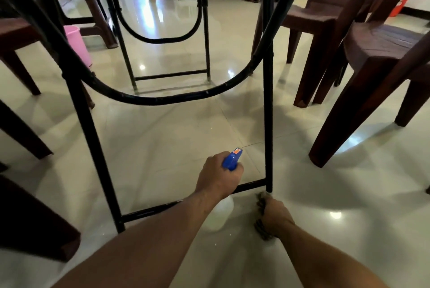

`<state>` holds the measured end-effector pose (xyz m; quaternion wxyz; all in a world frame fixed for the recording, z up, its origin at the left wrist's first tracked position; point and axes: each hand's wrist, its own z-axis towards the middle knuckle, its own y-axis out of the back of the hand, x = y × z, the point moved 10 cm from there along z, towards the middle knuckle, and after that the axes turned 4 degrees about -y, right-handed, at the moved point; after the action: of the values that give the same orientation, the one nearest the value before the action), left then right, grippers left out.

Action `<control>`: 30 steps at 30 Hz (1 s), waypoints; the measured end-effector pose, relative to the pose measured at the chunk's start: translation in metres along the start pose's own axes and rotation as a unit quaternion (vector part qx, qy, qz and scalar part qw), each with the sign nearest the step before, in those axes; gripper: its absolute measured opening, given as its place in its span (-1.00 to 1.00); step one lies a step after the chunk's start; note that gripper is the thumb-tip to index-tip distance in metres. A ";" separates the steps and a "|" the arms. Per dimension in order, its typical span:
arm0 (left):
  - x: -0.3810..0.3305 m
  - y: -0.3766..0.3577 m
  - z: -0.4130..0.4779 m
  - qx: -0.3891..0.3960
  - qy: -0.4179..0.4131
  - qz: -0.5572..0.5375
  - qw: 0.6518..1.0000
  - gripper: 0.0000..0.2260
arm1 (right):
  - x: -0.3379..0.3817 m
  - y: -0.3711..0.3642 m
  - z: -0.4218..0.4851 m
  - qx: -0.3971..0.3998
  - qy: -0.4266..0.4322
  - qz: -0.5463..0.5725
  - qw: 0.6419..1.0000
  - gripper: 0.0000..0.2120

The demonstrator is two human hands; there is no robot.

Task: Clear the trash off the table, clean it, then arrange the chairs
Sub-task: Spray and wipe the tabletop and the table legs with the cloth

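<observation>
The right hand (275, 216), fingers curled round a cloth (260, 227), sits at the foot of the upright table leg (268, 113) just beyond it, while the left hand (217, 178) alongside grips the spray bottle (231, 159), nozzle toward that leg.

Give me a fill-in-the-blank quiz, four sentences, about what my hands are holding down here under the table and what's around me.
1. The left hand grips a spray bottle whose trigger head is ____.
2. The dark cloth near the foot of the black table leg is held by the ____ hand.
3. The bucket on the floor at the left is ____.
4. The plastic chairs are dark ____.

Missing words: blue; right; pink; brown
</observation>
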<state>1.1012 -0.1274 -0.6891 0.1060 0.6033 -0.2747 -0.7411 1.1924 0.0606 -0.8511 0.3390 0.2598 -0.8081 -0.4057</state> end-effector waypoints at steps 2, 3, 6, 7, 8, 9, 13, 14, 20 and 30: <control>0.007 -0.007 -0.006 0.018 0.032 0.006 0.999 -0.76 | -0.003 0.000 -0.013 0.008 0.001 -0.013 1.000 -0.68; 0.009 -0.010 -0.011 0.030 0.044 0.005 0.999 -0.77 | -0.001 0.006 -0.020 -0.001 -0.004 0.022 1.000 -0.68; 0.005 -0.012 -0.028 0.049 0.060 0.001 0.997 -0.77 | 0.008 0.032 -0.035 -0.021 -0.039 0.154 0.987 -0.66; 0.003 -0.014 -0.037 0.061 0.070 -0.008 0.996 -0.75 | 0.011 0.043 -0.043 -0.027 -0.041 0.171 0.984 -0.64; 0.000 -0.014 -0.045 0.072 0.081 -0.016 0.994 -0.72 | 0.016 0.055 -0.049 -0.031 -0.039 0.172 0.984 -0.61; -0.008 -0.014 -0.054 0.085 0.091 -0.016 0.992 -0.70 | 0.019 0.069 -0.057 -0.030 -0.033 0.152 0.987 -0.59; -0.044 0.003 -0.084 0.111 0.095 0.134 0.980 -0.71 | 0.038 0.127 -0.103 -0.016 -0.010 0.124 0.992 -0.61; -0.064 0.008 -0.089 0.123 0.089 0.171 0.974 -0.71 | 0.039 0.148 -0.119 -0.008 -0.015 0.117 0.993 -0.62; -0.182 0.039 -0.121 0.184 0.090 0.200 0.958 -0.60 | 0.045 0.245 -0.228 0.030 -0.062 0.168 0.983 -0.50; -0.405 0.117 -0.170 0.274 0.127 0.135 0.944 -0.63 | 0.047 0.414 -0.379 -0.044 -0.119 0.375 0.918 -0.72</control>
<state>1.3434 -0.0734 -0.3083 0.0694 0.6555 -0.5301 -0.5334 1.3902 0.0680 -0.3235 0.3788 -0.1273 -0.8620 -0.3119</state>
